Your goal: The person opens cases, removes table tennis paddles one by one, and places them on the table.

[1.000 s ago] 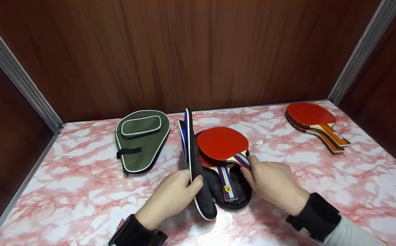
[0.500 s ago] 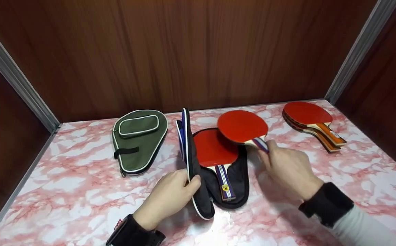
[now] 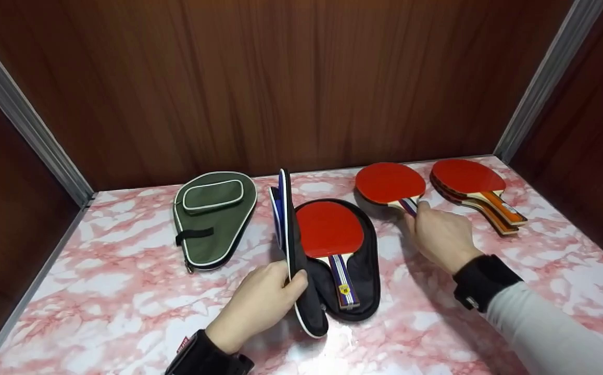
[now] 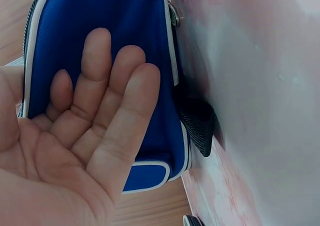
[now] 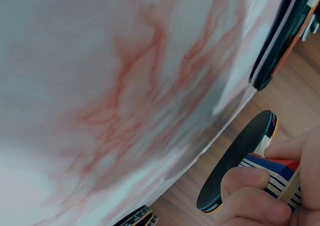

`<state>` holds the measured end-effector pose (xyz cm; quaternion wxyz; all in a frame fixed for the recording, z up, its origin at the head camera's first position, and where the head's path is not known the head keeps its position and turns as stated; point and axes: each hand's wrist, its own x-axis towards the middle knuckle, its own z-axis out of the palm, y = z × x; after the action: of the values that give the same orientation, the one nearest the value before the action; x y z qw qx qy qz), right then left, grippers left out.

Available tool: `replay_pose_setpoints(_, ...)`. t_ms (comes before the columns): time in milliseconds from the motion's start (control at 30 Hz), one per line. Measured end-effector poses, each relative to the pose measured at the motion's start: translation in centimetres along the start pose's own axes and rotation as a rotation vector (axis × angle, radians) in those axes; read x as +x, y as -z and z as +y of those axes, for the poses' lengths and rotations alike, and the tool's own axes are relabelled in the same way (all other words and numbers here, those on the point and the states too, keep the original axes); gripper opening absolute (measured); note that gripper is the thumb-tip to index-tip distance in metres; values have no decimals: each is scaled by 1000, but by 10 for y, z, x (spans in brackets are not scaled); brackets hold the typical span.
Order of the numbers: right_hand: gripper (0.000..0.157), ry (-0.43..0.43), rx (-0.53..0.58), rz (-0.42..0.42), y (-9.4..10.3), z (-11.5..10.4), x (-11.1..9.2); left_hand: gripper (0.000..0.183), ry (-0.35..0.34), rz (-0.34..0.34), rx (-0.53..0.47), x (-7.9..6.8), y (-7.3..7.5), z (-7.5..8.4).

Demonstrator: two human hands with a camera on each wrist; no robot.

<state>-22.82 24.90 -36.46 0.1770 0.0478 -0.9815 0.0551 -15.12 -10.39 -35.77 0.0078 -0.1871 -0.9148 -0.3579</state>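
Observation:
My left hand (image 3: 267,289) holds up the raised lid of an unzipped blue paddle case (image 4: 132,16), thumb over the black lining, fingers along the blue outer side. In the case's black lower half (image 3: 369,291) lies a red-faced table tennis paddle (image 3: 330,229), its striped handle toward me. To the right of the case, my right hand (image 3: 443,232) grips a second table tennis paddle (image 3: 390,183) by its blue, white and red handle. That paddle's red face is up in the head view; its black underside shows in the right wrist view.
Two stacked red paddles (image 3: 468,176) with orange handles lie at the back right. A green paddle case (image 3: 210,242), white-piped with a small pocket, lies at the back left. Wooden panels (image 3: 301,83) close off the marbled table's (image 3: 114,291) back and sides.
My right hand has lifted the second paddle off the one in the case and carried it right and back, toward the stacked pair. My left hand keeps holding the lid upright.

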Motion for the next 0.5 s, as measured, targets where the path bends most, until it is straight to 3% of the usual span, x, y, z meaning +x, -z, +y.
replay_pose_setpoints(500, 43, -59, -39, -38, -18, 8, 15, 41, -14, 8, -1, -1, -1, 0)
